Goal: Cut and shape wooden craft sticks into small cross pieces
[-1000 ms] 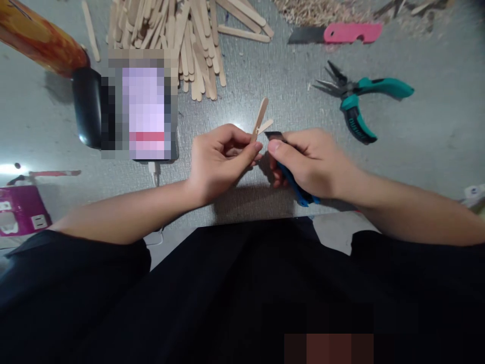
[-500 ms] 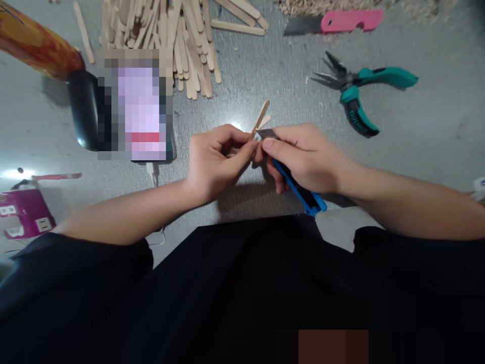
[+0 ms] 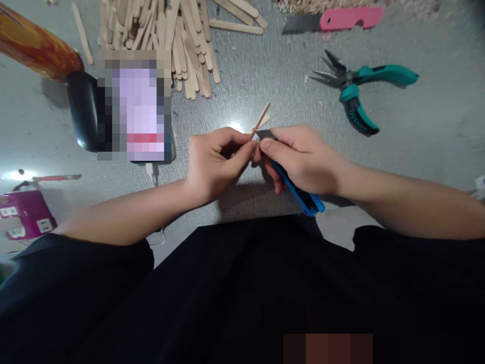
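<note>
Between thumb and fingers, my left hand [image 3: 222,159] pinches a thin wooden popsicle stick [image 3: 261,119] that points up and to the right. A second pale wooden piece [image 3: 265,121] crosses behind it; whether it lies on the table or is held, I cannot tell. My right hand [image 3: 299,154] is closed round a blue utility knife [image 3: 303,199], its handle slanting down to the right below the palm. The knife's grey blade [image 3: 265,134] points left, with its tip at the stick near my left fingertips. My right fingers are partly hidden under the hand.
Many popsicle sticks [image 3: 189,50] lie heaped at the back. A pink-handled cutter [image 3: 350,19] and teal-handled pliers [image 3: 348,78] lie to the right. On the left are a blurred-out phone [image 3: 169,146] with a cable, a black-capped orange bottle [image 3: 41,43] and a purple power strip [image 3: 28,215].
The stick in my left hand has turned slightly and shows more of its narrow edge. Both hands keep nearly the same place, with the blade still at the stick.
</note>
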The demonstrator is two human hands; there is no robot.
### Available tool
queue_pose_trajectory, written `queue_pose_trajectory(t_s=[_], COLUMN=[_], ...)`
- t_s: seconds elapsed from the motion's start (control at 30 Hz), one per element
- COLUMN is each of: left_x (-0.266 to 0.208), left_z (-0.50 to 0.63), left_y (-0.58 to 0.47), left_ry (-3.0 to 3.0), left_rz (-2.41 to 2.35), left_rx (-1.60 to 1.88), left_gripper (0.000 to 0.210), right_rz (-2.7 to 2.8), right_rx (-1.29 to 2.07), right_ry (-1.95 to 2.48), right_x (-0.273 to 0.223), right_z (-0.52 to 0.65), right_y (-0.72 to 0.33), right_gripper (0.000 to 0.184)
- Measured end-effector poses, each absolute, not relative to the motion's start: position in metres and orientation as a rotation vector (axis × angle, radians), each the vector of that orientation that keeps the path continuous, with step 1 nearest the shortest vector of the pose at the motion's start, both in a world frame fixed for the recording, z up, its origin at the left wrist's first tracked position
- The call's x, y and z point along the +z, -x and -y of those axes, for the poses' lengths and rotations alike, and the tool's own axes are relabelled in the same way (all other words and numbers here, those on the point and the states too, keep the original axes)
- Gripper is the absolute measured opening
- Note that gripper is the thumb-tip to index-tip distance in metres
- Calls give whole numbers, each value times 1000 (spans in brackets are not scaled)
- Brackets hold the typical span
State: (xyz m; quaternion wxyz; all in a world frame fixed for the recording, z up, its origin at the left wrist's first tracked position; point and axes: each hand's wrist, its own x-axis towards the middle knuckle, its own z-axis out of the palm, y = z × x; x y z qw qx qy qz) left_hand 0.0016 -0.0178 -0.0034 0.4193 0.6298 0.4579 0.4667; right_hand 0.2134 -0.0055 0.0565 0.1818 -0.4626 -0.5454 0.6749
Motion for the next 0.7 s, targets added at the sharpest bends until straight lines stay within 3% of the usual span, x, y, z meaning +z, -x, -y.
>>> queue_pose_trajectory(t_s=[0.2,0.43,0.7], left_x=[-6,0,3], left_z=[16,13,14], left_y=[2,-3,-4], left_ry=[-1568,-1316,-1316], left_rz=[-1099,-1074,-1069], left_rx=[1128,1048,1092], left_gripper=[16,30,35], right_rz=[1507,1457,1389], right_rx=[1959,2041,2073], right_ry=[1269,1185,1177], right_x=[53,52,53], right_z=[4,-2,0], right_y=[-214,-218,-218], right_gripper=[37,44,37])
